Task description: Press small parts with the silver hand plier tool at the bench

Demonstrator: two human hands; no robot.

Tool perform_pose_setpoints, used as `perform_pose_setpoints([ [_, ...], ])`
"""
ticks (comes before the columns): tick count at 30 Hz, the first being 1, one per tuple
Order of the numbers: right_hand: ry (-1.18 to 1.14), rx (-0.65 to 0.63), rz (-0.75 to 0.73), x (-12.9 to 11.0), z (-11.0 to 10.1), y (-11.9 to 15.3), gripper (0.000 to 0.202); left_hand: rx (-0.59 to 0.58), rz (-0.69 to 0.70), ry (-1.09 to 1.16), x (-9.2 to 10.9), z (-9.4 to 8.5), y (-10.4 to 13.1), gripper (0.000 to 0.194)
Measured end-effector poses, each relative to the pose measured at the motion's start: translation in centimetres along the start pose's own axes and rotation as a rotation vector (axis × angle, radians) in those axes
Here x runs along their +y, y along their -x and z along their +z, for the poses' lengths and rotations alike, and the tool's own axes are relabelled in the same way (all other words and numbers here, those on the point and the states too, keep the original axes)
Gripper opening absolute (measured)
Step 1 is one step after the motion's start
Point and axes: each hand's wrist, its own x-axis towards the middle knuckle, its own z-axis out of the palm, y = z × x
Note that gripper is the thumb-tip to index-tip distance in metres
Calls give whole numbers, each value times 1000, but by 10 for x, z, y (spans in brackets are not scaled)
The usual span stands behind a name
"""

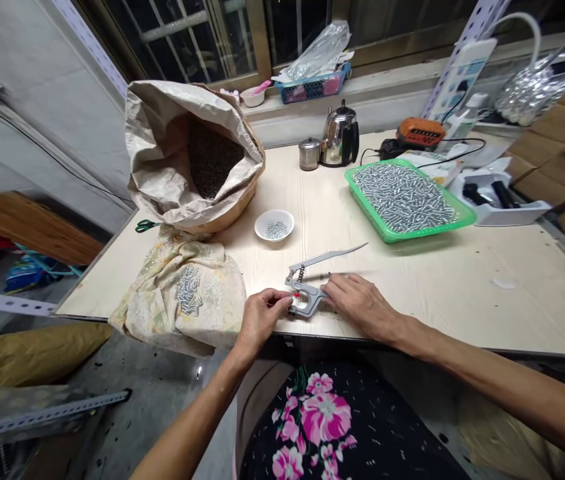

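A pair of grey snap-fastener pliers (pixel 307 300) lies at the table's front edge, its spring-loaded upper handle raised and a small red part in its jaw. Around the lower handle, the fingers of my right hand (pixel 355 300) are closed. My left hand (pixel 267 310) pinches at the jaw's left end; whatever is between thumb and fingers is too small to make out. Left of it, a pile of small silver metal pieces (pixel 189 291) rests on a patterned cloth (pixel 222 267). Behind the pliers stands a white bowl (pixel 261 230) holding similar pieces.
A green tray (pixel 389 235) heaped with silver pieces sits at the right. At the back left is a large open paper sack (pixel 152 160) with dark contents, scissors (pixel 146 226) beside it. A kettle (pixel 339 137) and a metal canister (pixel 309 155) stand behind.
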Motion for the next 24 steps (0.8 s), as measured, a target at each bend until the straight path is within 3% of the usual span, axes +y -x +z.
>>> perform_pose_setpoints([
  [9, -29, 36, -37, 1, 5, 1, 17, 1, -57, -43, -3, 3, -6, 22],
  [18, -40, 38, -29, 1, 16, 9, 16, 1, -16, -205, -9, 6, -4, 21],
  [24, -85, 52, -19, 0, 24, 14, 15, 39, 172, -341, -5, 8, 1, 13],
])
